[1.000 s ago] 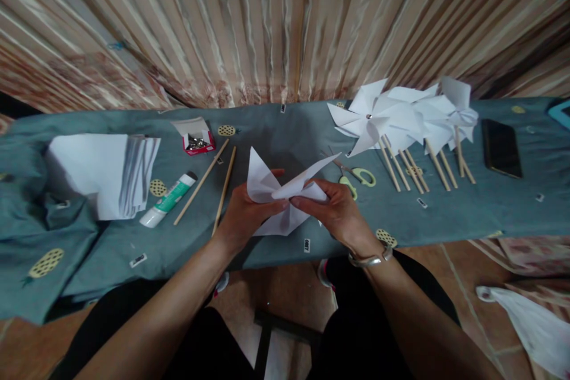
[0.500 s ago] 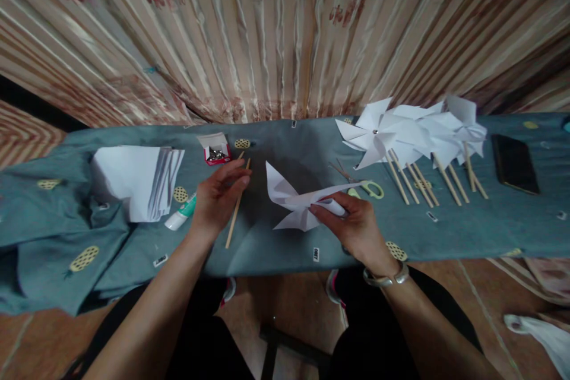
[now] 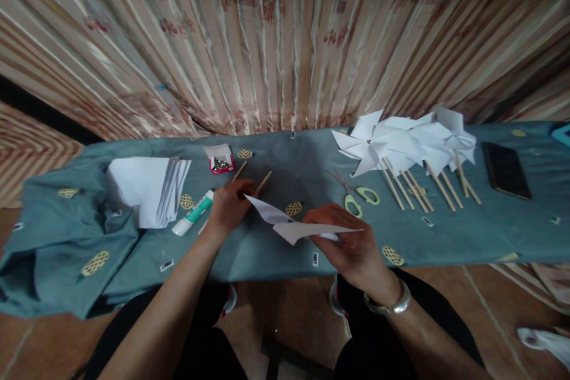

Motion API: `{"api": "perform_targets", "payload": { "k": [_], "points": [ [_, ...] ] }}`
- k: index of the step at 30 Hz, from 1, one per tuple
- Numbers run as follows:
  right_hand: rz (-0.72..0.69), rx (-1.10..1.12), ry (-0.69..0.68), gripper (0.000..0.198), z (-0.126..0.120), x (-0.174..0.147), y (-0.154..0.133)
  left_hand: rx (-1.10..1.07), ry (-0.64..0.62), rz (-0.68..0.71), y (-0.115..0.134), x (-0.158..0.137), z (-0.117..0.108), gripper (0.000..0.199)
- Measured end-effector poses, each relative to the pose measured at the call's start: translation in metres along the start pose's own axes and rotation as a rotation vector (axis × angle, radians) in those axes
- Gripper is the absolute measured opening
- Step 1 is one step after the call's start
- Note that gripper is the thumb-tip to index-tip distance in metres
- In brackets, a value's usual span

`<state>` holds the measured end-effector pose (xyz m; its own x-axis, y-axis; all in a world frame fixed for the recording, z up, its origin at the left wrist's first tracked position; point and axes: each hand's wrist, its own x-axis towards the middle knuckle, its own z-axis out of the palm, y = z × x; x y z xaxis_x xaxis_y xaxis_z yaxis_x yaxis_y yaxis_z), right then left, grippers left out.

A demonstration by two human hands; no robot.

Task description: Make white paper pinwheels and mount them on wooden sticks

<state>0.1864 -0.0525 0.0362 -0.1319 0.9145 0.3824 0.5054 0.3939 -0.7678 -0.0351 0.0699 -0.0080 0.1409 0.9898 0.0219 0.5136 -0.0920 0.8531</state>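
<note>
My left hand (image 3: 230, 206) is closed around a thin wooden stick (image 3: 264, 181), whose upper end pokes out past the fingers. A second wooden stick (image 3: 239, 170) passes beneath that hand, resting on the cloth. In my right hand (image 3: 350, 243) is a white paper pinwheel (image 3: 307, 230) without a stick, seen nearly edge-on and pinched by its folded middle. Its left blade tip comes close to my left fingers; whether they touch I cannot tell. A glue stick (image 3: 193, 214) lies left of my left hand, and an open red-and-white box of small metal pins (image 3: 221, 160) stands beyond it.
Folded white paper sheets (image 3: 138, 187) lie at the left. Green-handled scissors (image 3: 354, 193) rest beyond my right hand. Several finished pinwheels (image 3: 401, 142) on sticks are piled at the right, beside a black phone (image 3: 506, 170). A grey-green cloth (image 3: 285, 264) covers the narrow table; a curtain hangs behind.
My left hand has closed on a wooden stick and shifted it right. My right hand has turned the pinwheel from facing up to nearly edge-on and lowered it slightly. The view has shifted a little.
</note>
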Motion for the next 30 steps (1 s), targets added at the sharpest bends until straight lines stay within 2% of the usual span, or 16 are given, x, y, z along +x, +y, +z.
{"api": "perform_targets", "payload": {
  "k": [4,7,12,17,25,30],
  "points": [
    [-0.124,-0.027,0.005,0.012,-0.007,0.001,-0.014,-0.442,-0.18,-0.187,0.026,-0.02,0.007,0.029],
    [-0.175,-0.026,0.007,0.017,-0.012,0.001,-0.022,-0.586,-0.268,-0.267,0.044,-0.036,0.007,0.026],
    [-0.201,-0.059,0.037,0.019,-0.013,0.0,-0.025,-0.58,-0.305,-0.161,0.055,-0.049,0.003,0.014],
    [-0.212,-0.088,0.064,0.022,-0.013,-0.001,-0.023,-0.561,-0.351,-0.091,0.057,-0.052,0.001,0.013],
    [-0.198,-0.096,0.108,0.031,-0.014,-0.002,-0.024,-0.558,-0.201,-0.027,0.062,-0.055,0.001,0.004],
    [-0.203,-0.142,0.11,0.034,-0.014,-0.005,-0.023,-0.598,-0.182,0.01,0.067,-0.058,0.002,0.004]
  ]
}}
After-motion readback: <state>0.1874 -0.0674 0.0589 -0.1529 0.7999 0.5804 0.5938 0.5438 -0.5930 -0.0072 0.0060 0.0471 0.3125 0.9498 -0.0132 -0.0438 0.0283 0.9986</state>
